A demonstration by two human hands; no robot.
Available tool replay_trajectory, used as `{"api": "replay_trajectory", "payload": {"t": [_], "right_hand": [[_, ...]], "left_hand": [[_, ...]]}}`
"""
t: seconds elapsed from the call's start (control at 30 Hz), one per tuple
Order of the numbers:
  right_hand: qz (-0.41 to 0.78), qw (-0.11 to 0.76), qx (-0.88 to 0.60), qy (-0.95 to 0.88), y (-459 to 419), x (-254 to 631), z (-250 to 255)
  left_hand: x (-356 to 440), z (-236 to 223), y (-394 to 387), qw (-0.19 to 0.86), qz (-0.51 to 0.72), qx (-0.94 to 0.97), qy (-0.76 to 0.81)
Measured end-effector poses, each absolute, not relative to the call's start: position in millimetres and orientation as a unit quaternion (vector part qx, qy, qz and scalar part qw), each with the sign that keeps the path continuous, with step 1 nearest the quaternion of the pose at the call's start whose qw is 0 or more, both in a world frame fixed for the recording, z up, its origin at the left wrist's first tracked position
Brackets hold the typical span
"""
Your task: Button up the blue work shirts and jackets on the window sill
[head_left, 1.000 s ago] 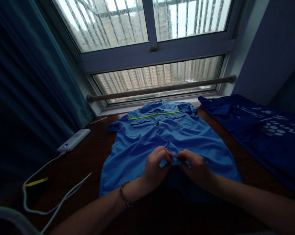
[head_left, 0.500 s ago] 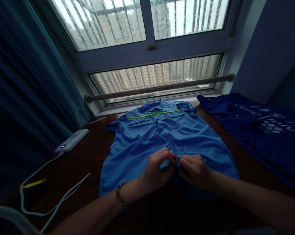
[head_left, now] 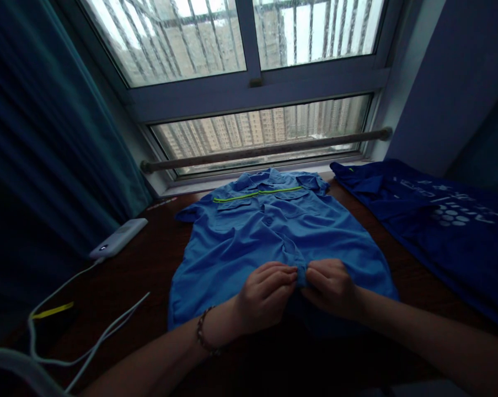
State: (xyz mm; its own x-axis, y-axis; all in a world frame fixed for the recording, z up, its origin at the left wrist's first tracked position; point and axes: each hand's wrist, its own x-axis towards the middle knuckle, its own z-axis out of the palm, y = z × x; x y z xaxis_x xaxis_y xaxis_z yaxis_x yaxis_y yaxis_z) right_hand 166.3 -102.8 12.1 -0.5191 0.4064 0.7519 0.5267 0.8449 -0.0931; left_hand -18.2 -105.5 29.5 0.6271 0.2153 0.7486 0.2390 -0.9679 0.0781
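A light blue short-sleeved shirt (head_left: 228,248) lies spread front up, its collar toward the window and a yellow-green stripe across the chest. At the lower part of its front opening, my left hand (head_left: 267,292) is closed on the placket edge. Just beside it, my right hand (head_left: 330,286) pinches the same strip of cloth from the other side. A short piece of the placket shows between the fingertips. Any button there is hidden by the fingers. The hem nearest me is in dark shadow.
A dark blue printed garment (head_left: 430,204) lies on the brown table (head_left: 158,237) at the right. On the left are a white power bank (head_left: 120,237), a white cable (head_left: 103,336) and a yellow strip (head_left: 53,310). A curtain (head_left: 58,127) hangs left of the window.
My left hand's fingers have folded down closer together over the placket, closing the gap between thumb and forefinger. My right hand keeps its pinch, nearly in place.
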Motion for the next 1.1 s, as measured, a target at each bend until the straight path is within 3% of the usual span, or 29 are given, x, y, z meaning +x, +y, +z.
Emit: {"api": "replay_trajectory", "payload": {"t": [0.37,0.67,0.73,0.93,1.1], "right_hand": [[-0.100,0.394,-0.300,-0.863,-99.2,168.3,20.1],[-0.167,0.384,-0.245,-0.875,-104.1,174.4,19.4],[-0.160,0.392,-0.223,-0.878,-103.6,176.2,20.3],[-0.110,0.379,-0.159,-0.905,-101.4,179.8,23.7],[-0.094,0.350,-0.148,-0.920,-101.1,179.7,21.6]], "left_hand": [[-16.7,31.8,-107.0,-0.021,-0.455,-0.864,-0.213],[-17.0,29.6,-108.5,0.048,-0.448,-0.876,-0.172],[-17.6,31.0,-110.1,0.022,-0.449,-0.878,-0.166],[-16.6,44.6,-106.6,-0.215,-0.471,-0.813,-0.268],[-21.5,42.2,-96.7,-0.142,-0.424,-0.859,-0.248]]}}
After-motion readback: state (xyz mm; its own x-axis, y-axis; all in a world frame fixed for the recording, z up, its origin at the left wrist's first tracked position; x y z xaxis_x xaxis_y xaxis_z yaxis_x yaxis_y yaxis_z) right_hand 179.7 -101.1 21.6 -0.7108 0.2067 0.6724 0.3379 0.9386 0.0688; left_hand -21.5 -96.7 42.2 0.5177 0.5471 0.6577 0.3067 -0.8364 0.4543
